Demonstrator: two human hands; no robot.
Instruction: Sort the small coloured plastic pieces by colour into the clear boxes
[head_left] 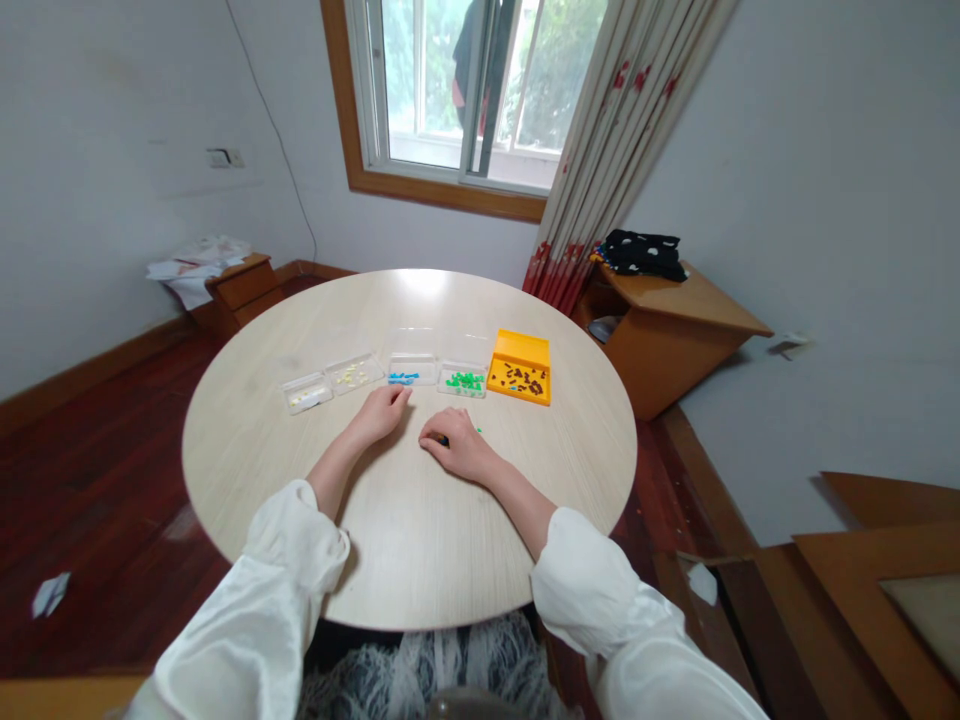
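Note:
My left hand (382,412) is just in front of the clear box with small blue pieces (403,379). Its fingers are curled together, and whatever they may hold is too small to make out. To its right, my right hand (461,445) rests low over the tabletop, thumb and fingers closed around a small dark object (442,439) that is mostly hidden. A tiny green piece (479,430) lies by its knuckles. Behind it are a clear box of green pieces (465,383) and an open yellow case (523,342) with dark brown pieces inside.
Two more clear boxes stand at the left: one with pale yellow pieces (351,376), and a smaller one (308,405). All sit on a round pale wooden table (255,470). Beyond it are a wooden cabinet (660,330), a patterned curtain (592,130) and a window.

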